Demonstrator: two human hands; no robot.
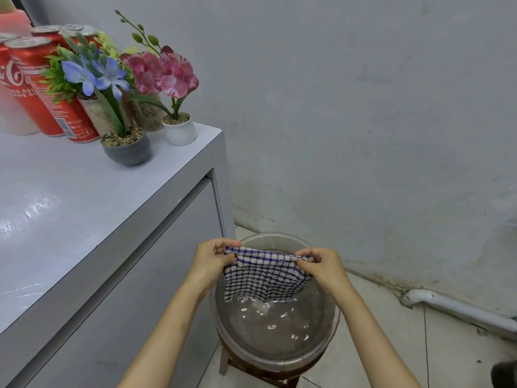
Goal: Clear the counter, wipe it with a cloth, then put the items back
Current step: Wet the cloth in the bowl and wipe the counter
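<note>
A blue-and-white checked cloth [263,275] hangs spread over a metal basin of water [275,357], its lower edge touching the water. My left hand [212,261] pinches the cloth's top left corner and my right hand [321,268] pinches the top right corner. The white counter [70,191] lies to the left, its near part glossy. At its far end stand red soda cans [42,88], a grey pot with a blue flower [127,148] and a white pot with a pink orchid [180,131].
The basin rests on a low wooden stool [268,376] on the tiled floor. A grey wall rises behind, with a white pipe [458,308] along its base at the right. The counter's corner and side panel [223,191] stand close to the basin's left.
</note>
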